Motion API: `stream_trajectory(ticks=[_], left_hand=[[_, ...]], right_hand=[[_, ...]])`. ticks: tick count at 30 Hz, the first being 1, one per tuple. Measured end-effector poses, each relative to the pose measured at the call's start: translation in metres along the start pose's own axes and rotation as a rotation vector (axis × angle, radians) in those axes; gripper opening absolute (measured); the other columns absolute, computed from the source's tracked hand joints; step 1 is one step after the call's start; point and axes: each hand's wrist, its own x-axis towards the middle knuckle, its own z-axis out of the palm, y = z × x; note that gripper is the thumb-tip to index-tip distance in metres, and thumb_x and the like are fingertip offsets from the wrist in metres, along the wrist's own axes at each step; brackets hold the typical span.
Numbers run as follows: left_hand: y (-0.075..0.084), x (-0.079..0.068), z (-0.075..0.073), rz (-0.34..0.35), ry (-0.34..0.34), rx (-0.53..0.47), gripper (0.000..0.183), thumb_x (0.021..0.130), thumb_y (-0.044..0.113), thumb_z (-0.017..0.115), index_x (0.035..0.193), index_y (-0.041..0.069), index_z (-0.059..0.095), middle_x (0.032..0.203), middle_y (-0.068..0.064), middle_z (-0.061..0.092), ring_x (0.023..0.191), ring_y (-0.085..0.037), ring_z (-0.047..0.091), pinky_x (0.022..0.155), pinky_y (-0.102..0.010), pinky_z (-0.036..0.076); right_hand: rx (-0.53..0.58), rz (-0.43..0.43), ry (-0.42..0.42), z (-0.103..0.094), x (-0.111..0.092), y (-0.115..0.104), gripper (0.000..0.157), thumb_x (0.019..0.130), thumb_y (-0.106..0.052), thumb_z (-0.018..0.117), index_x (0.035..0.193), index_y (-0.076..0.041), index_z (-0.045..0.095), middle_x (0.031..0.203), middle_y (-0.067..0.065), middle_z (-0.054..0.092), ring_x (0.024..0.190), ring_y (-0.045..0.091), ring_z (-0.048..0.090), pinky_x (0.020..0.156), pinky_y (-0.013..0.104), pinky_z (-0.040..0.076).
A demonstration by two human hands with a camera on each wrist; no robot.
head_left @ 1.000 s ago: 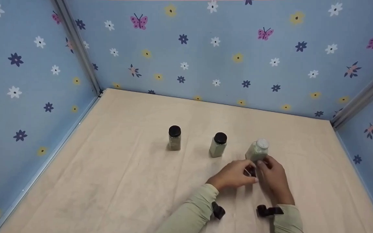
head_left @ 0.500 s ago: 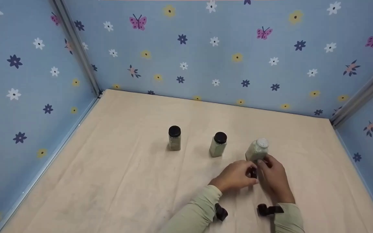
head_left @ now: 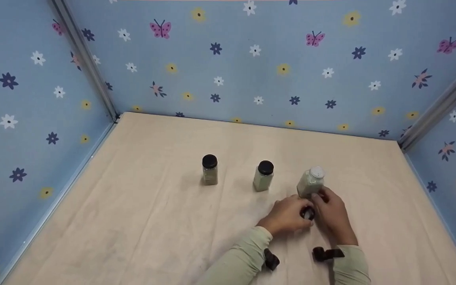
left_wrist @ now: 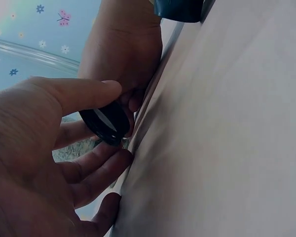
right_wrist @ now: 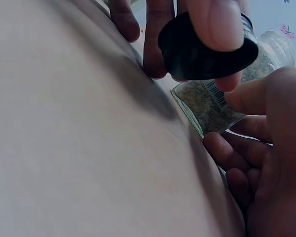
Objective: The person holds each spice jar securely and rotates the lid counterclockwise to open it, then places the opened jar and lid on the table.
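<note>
So I'm watching this through the head and wrist cams. My left hand is pinching a black cap between thumb and fingers, hollow side showing with a pale patch inside. My right hand has thumb and fingers round the lower part of an uncapped jar, just beside the cap. Can't tell if the jar's base touches the surface.

Handling-wise, the cap looks light and stiff, probably plastic, so a rim pinch should do. The jar is see-through with flat sides; I'd guess glass or hard plastic, smooth enough to slip and maybe breakable. I'd hold it by those flat sides and leave the neck free.

Contents: flecked, dry-looking stuff, maybe herbs, behind a barcode. Pale round top, too small to tell if it's a shaker insert.

Two more filled jars stand upright, black lids on: a greenish jar near my hands and a browner jar farther left.
</note>
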Motion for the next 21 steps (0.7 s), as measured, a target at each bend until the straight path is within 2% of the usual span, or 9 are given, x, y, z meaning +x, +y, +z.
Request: stream_trajectory(ticks=[9,14,21], left_hand=[[0.003,0.001,0.005,0.001,-0.015,0.011,0.037,0.072,0.040,0.075,0.107,0.034,0.064,0.106,0.016,0.056,0.096,-0.002,0.051,0.067,-0.033,0.038],[0.006,0.001,0.009,-0.004,-0.015,0.039,0.037,0.069,0.040,0.076,0.104,0.038,0.063,0.102,0.015,0.056,0.095,-0.005,0.051,0.066,-0.034,0.034],[0.007,0.003,0.011,-0.010,-0.012,0.078,0.038,0.067,0.040,0.076,0.102,0.041,0.064,0.099,0.015,0.055,0.093,-0.008,0.051,0.065,-0.035,0.032]], right_hand=[[-0.007,-0.025,0.008,-0.001,-0.002,0.003,0.047,0.094,-0.042,0.050,0.132,-0.014,0.050,0.123,0.011,0.056,0.110,0.026,0.053,0.091,0.046,0.041],[0.008,-0.010,0.006,-0.001,-0.001,0.003,0.049,0.093,-0.043,0.051,0.134,-0.017,0.049,0.121,0.010,0.057,0.108,0.025,0.053,0.090,0.044,0.042],[0.007,0.008,-0.007,-0.001,0.000,0.001,0.052,0.093,-0.044,0.050,0.137,-0.016,0.045,0.128,0.012,0.053,0.117,0.028,0.048,0.096,0.047,0.037]])
